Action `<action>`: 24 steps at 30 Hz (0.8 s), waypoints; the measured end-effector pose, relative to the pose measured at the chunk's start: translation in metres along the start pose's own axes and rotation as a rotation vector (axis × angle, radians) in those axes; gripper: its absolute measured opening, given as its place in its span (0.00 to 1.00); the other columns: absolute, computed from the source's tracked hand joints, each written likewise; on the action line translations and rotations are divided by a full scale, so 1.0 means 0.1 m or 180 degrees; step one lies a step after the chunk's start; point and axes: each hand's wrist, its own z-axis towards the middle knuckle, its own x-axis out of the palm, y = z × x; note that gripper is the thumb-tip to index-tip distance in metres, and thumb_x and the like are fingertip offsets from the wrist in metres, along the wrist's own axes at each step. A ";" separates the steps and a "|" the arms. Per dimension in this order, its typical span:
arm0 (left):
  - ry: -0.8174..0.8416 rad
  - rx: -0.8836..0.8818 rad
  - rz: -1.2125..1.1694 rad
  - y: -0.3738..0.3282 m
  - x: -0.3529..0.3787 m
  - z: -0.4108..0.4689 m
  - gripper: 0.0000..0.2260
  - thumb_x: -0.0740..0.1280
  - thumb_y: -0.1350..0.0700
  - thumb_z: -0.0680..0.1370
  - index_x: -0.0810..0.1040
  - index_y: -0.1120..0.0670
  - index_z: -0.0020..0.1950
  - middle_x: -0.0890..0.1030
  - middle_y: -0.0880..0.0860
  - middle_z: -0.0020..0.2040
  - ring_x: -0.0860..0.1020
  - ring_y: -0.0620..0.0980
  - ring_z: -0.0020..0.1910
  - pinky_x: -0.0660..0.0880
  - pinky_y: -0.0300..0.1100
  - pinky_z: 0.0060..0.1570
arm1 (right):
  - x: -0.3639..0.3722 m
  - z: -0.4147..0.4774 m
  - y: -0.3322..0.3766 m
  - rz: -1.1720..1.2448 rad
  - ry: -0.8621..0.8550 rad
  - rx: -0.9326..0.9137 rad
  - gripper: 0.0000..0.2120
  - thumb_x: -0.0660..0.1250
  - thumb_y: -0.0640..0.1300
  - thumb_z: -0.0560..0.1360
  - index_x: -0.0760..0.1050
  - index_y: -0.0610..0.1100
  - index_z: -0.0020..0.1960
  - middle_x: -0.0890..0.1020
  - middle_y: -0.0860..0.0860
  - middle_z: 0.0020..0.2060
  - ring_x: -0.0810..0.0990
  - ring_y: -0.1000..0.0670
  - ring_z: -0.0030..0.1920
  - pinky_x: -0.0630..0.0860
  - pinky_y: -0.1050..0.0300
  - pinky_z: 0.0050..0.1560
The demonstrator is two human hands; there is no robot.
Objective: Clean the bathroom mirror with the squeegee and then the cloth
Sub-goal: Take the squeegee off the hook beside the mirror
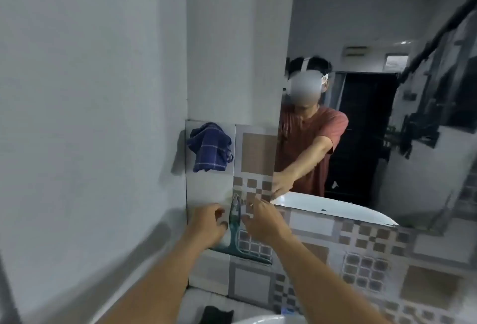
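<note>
Both hands at the hook: left hand [206, 220] curled beside the squeegee [236, 236], right hand [260, 220] pinching near its top; contact unclear. Squeegee hangs on tiled wall [361, 259]. Likely light, rigid plastic; take the handle. Cloth [210, 146] hangs above, soft.

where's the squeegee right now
In the head view the green squeegee hangs on the tiled wall left of the mirror, below the blue checked cloth, between the left hand and right hand.
</note>
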 end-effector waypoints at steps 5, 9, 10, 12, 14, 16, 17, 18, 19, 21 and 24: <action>-0.0215 -0.0234 -0.0328 0.14 0.31 0.16 0.11 0.76 0.56 0.74 0.78 0.46 0.52 0.82 0.43 0.48 0.81 0.46 0.49 0.80 0.44 0.54 | 0.38 0.22 -0.06 0.0466 -0.0242 0.0270 0.11 0.61 0.41 0.83 0.69 0.47 0.65 0.82 0.48 0.54 0.82 0.49 0.49 0.83 0.50 0.51; -0.0444 -0.0297 -0.0749 0.14 0.43 0.20 0.11 0.74 0.62 0.75 0.78 0.49 0.51 0.81 0.42 0.45 0.79 0.40 0.43 0.78 0.32 0.44 | 0.60 0.28 -0.12 0.0591 -0.0563 0.0252 0.09 0.59 0.37 0.83 0.66 0.47 0.61 0.80 0.49 0.45 0.80 0.49 0.41 0.82 0.47 0.43; -0.0507 -0.0308 -0.0843 0.15 0.46 0.21 0.11 0.74 0.63 0.75 0.77 0.49 0.51 0.81 0.42 0.44 0.79 0.38 0.42 0.77 0.31 0.42 | 0.65 0.28 -0.14 0.0630 -0.0606 0.0257 0.10 0.58 0.36 0.82 0.65 0.47 0.61 0.80 0.49 0.44 0.80 0.48 0.40 0.81 0.46 0.41; -0.0584 -0.0256 -0.1019 0.17 0.50 0.21 0.12 0.73 0.65 0.74 0.78 0.51 0.51 0.81 0.42 0.45 0.80 0.39 0.44 0.75 0.26 0.38 | 0.71 0.27 -0.15 0.0789 -0.0740 0.0288 0.09 0.57 0.37 0.82 0.65 0.48 0.59 0.80 0.49 0.42 0.79 0.48 0.38 0.79 0.45 0.38; -0.0648 -0.0184 -0.1160 0.20 0.54 0.20 0.12 0.73 0.67 0.74 0.78 0.52 0.50 0.81 0.44 0.46 0.80 0.41 0.46 0.74 0.24 0.39 | 0.74 0.27 -0.16 0.0942 -0.0841 0.0315 0.08 0.57 0.38 0.83 0.65 0.51 0.56 0.81 0.50 0.42 0.80 0.49 0.38 0.78 0.48 0.36; -0.0714 -0.0114 -0.1222 0.21 0.55 0.20 0.12 0.73 0.67 0.74 0.77 0.51 0.49 0.81 0.45 0.46 0.80 0.43 0.46 0.77 0.27 0.43 | 0.76 0.28 -0.15 0.1044 -0.0910 0.0311 0.09 0.58 0.38 0.83 0.65 0.52 0.54 0.81 0.50 0.44 0.80 0.52 0.41 0.80 0.52 0.37; -0.0738 -0.0069 -0.1247 0.21 0.55 0.21 0.12 0.73 0.67 0.74 0.77 0.51 0.48 0.82 0.45 0.46 0.80 0.43 0.46 0.78 0.29 0.44 | 0.77 0.28 -0.16 0.1101 -0.0946 0.0297 0.09 0.59 0.37 0.82 0.66 0.52 0.54 0.82 0.51 0.45 0.81 0.53 0.43 0.81 0.52 0.40; -0.0763 -0.0011 -0.1258 0.21 0.55 0.22 0.12 0.72 0.67 0.74 0.77 0.51 0.48 0.82 0.45 0.46 0.80 0.43 0.47 0.79 0.30 0.45 | 0.77 0.29 -0.15 0.1152 -0.0973 0.0292 0.10 0.61 0.37 0.82 0.68 0.52 0.55 0.81 0.52 0.46 0.81 0.54 0.45 0.82 0.51 0.44; -0.0782 0.0042 -0.1238 0.20 0.54 0.21 0.13 0.72 0.67 0.74 0.77 0.50 0.48 0.82 0.45 0.46 0.81 0.43 0.47 0.79 0.31 0.45 | 0.77 0.29 -0.15 0.1207 -0.1008 0.0277 0.11 0.62 0.36 0.82 0.69 0.53 0.55 0.81 0.53 0.47 0.80 0.54 0.46 0.83 0.51 0.46; -0.0833 0.0166 -0.1205 0.17 0.51 0.21 0.14 0.72 0.68 0.74 0.77 0.48 0.48 0.82 0.44 0.46 0.80 0.41 0.48 0.79 0.33 0.48 | 0.74 0.30 -0.14 0.1309 -0.1075 0.0233 0.12 0.63 0.36 0.81 0.70 0.53 0.54 0.81 0.55 0.49 0.80 0.56 0.48 0.82 0.55 0.49; -0.0941 0.0327 -0.1180 0.12 0.42 0.18 0.15 0.72 0.68 0.74 0.77 0.48 0.49 0.82 0.42 0.46 0.80 0.39 0.48 0.77 0.30 0.46 | 0.64 0.31 -0.09 0.1346 -0.1183 0.0140 0.11 0.65 0.37 0.81 0.72 0.53 0.53 0.80 0.57 0.49 0.79 0.59 0.48 0.77 0.68 0.46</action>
